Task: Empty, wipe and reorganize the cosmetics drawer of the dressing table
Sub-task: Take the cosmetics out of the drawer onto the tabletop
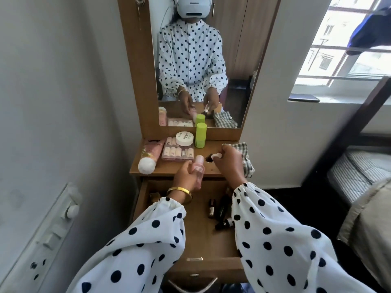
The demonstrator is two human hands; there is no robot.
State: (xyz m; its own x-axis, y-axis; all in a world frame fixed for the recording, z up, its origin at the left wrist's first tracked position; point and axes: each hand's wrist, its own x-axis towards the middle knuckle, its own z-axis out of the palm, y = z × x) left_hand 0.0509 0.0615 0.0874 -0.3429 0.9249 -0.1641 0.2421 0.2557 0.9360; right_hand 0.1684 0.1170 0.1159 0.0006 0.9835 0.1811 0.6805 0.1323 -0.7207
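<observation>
Left hand (186, 174) has its fingers wrapped round a pink bottle (198, 169) at the counter (169, 166) edge, right hand (227, 160) pinches a small dark dropper bottle (208, 158) beside it. Open drawer (196, 240) below holds a few dark little bottles (220, 208).

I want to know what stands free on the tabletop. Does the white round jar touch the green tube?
Apart. The head view shows a strip of wooden back panel between the white round jar and the green tube.
</observation>
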